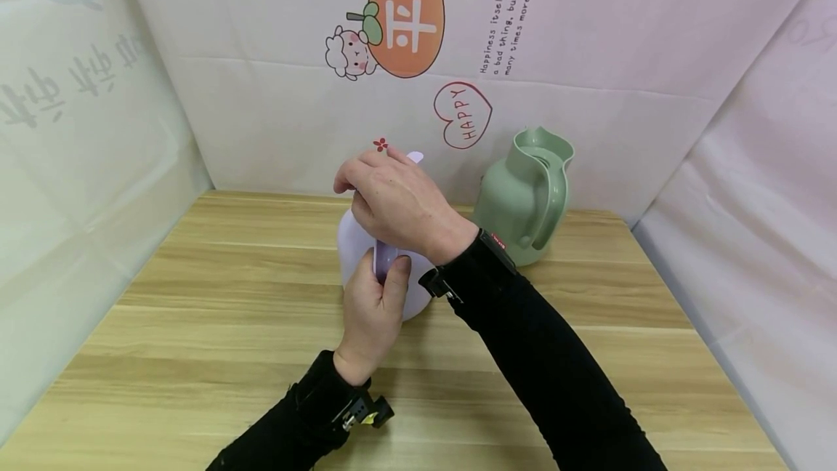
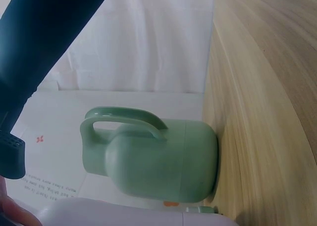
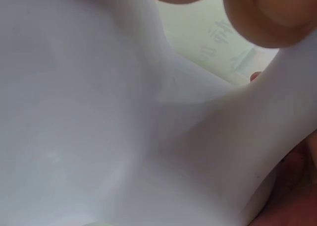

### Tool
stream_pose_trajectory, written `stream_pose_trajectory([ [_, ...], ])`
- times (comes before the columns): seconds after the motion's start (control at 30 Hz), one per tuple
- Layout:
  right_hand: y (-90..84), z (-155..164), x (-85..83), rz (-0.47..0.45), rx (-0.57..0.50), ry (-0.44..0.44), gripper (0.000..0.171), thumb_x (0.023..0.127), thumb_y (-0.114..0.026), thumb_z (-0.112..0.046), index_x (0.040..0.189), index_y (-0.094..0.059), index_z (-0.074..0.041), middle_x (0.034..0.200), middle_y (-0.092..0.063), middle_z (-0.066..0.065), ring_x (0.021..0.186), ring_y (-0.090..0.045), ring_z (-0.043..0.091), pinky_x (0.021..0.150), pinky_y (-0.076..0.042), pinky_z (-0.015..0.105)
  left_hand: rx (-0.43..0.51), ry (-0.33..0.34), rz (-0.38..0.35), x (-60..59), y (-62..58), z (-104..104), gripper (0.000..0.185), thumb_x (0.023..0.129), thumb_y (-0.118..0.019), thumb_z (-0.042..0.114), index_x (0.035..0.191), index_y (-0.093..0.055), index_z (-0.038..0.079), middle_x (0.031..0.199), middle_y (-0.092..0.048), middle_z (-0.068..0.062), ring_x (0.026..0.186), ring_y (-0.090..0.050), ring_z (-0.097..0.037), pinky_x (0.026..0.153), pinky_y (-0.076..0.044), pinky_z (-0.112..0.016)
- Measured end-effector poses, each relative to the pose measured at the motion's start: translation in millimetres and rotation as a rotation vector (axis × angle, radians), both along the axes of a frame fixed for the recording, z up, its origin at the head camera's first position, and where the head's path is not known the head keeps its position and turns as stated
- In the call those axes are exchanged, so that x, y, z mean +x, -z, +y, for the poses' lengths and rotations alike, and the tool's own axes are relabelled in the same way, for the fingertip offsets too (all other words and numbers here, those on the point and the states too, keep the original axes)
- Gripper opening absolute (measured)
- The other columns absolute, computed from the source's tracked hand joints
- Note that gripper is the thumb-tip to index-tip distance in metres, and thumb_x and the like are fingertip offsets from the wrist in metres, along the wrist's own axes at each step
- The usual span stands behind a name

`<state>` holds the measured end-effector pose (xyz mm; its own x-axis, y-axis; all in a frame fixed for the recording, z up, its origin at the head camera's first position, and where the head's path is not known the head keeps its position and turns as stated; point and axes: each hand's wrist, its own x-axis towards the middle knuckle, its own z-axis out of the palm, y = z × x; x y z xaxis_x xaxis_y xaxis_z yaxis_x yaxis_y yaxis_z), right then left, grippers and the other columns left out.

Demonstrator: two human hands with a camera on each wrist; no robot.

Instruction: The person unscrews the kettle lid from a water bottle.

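Observation:
A lavender jug (image 1: pixel 354 242) stands on the wooden table, near its back edge. My left hand (image 1: pixel 371 322) grips the handle (image 1: pixel 386 259) of this jug, its thumb lying along the top. Over the jug's top arches my right hand (image 1: pixel 405 202), with bent fingers around it; the lid is hidden beneath the palm. A pale spout tip (image 1: pixel 415 157) shows past the knuckles. In the right wrist view, the jug's smooth wall (image 3: pixel 74 112) fills most of the picture, and fingertips (image 3: pixel 272 18) appear at the upper edge.
A green jug (image 1: pixel 506 198) stands upright to the right, close behind my right wrist, its handle facing me. White printed cloth (image 1: pixel 275 115) hangs behind the table (image 1: pixel 216 318) and along both sides. My right forearm crosses over the table's right half.

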<state>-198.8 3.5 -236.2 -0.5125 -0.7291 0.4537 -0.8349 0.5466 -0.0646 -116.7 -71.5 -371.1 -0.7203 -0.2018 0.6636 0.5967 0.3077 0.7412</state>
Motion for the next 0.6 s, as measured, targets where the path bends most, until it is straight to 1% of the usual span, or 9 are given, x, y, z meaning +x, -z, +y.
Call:
stream_pose_trajectory([
  [0.1, -0.2, -0.1, 0.3, 0.003, -0.010, -0.010, 0.033, 0.095, -0.050, -0.002, 0.116, -0.071, -0.017, 0.114, -0.071, -0.005, 0.113, -0.062, 0.011, 0.113, -0.042, 0.038, 0.000, -0.003, 0.004, -0.5, 0.7, -0.1, 0.033, 0.108, -0.057, 0.035, 0.095, -0.055, 0.005, 0.073, -0.051, -0.002, 0.063, -0.046, -0.009, 0.055, -0.037, -0.024],
  [0.17, 0.0, -0.2, 0.3, 0.005, -0.021, -0.019, 0.033, 0.095, -0.051, -0.001, 0.115, -0.072, -0.017, 0.114, -0.071, -0.004, 0.111, -0.062, 0.011, 0.105, -0.046, 0.034, 0.000, -0.004, 0.003, -0.5, 0.8, 0.0, 0.033, 0.108, -0.057, 0.035, 0.095, -0.055, 0.005, 0.073, -0.051, -0.001, 0.063, -0.046, -0.009, 0.055, -0.037, -0.024],
  [0.27, 0.7, 0.1, 0.6, 0.016, -0.048, -0.034, 0.035, 0.094, -0.051, 0.001, 0.116, -0.072, -0.016, 0.112, -0.071, -0.003, 0.106, -0.063, 0.012, 0.093, -0.050, 0.031, 0.002, -0.001, 0.003, -0.6, 0.8, -0.1, 0.031, 0.108, -0.058, 0.033, 0.096, -0.055, 0.004, 0.074, -0.050, 0.000, 0.064, -0.046, -0.009, 0.055, -0.037, -0.025],
  [0.4, 1.4, 0.1, 0.6, 0.028, -0.096, -0.060, 0.037, 0.093, -0.051, 0.003, 0.117, -0.072, -0.015, 0.110, -0.071, 0.000, 0.097, -0.064, 0.013, 0.079, -0.051, 0.030, 0.003, 0.004, 0.000, -0.4, 0.3, -0.2, 0.029, 0.108, -0.058, 0.031, 0.096, -0.055, 0.005, 0.074, -0.050, -0.001, 0.065, -0.046, -0.011, 0.056, -0.037, -0.025],
  [0.5, 1.7, -0.4, 0.0, 0.018, -0.121, -0.077, 0.039, 0.093, -0.050, 0.004, 0.120, -0.071, -0.015, 0.109, -0.070, 0.000, 0.095, -0.064, 0.013, 0.075, -0.050, 0.029, 0.004, 0.008, -0.004, -0.5, 0.2, -0.3, 0.028, 0.108, -0.058, 0.030, 0.095, -0.055, 0.005, 0.074, -0.051, -0.001, 0.064, -0.046, -0.010, 0.056, -0.038, -0.025],
  [0.6, 2.3, -1.6, -0.9, 0.003, -0.132, -0.089, 0.039, 0.096, -0.050, 0.004, 0.122, -0.070, -0.015, 0.112, -0.071, 0.001, 0.096, -0.064, 0.013, 0.074, -0.050, 0.028, 0.006, 0.008, -0.011, -0.3, 0.3, -0.5, 0.026, 0.108, -0.059, 0.028, 0.095, -0.055, 0.006, 0.074, -0.051, -0.001, 0.063, -0.047, -0.010, 0.055, -0.038, -0.026],
])
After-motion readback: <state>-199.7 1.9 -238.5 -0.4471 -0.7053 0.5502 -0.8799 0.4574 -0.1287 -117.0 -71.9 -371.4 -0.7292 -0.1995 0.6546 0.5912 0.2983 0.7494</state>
